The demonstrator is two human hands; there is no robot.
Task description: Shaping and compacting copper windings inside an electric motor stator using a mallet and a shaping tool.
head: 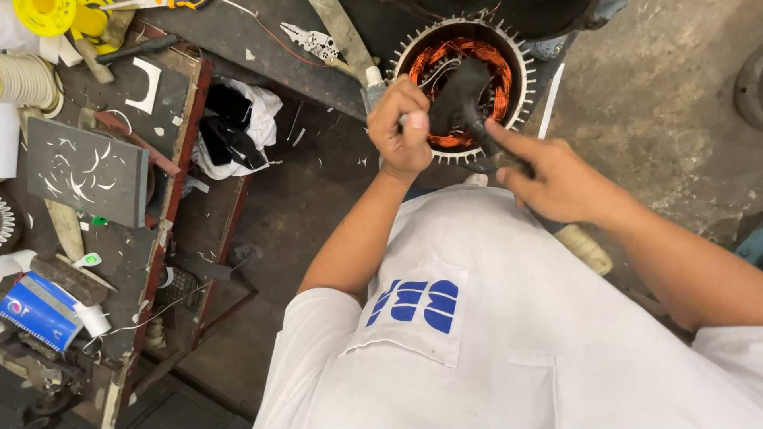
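A round motor stator (465,36) with copper windings and a finned metal rim stands in front of me at the top centre. My left hand (401,127) is closed around a thin metal tool at the stator's near left rim. My right hand (556,179) grips the dark handle of a black mallet (465,99), index finger stretched along it; the mallet head lies over the windings. My white shirt fills the lower frame.
A cluttered workbench (171,143) at the left holds a grey slab with white paper scraps (87,171), a blue-and-white box (40,311), pliers (314,40), yellow tape rolls (48,14). A white-and-black rag (234,127) lies beside it. Bare concrete floor (668,103) at right.
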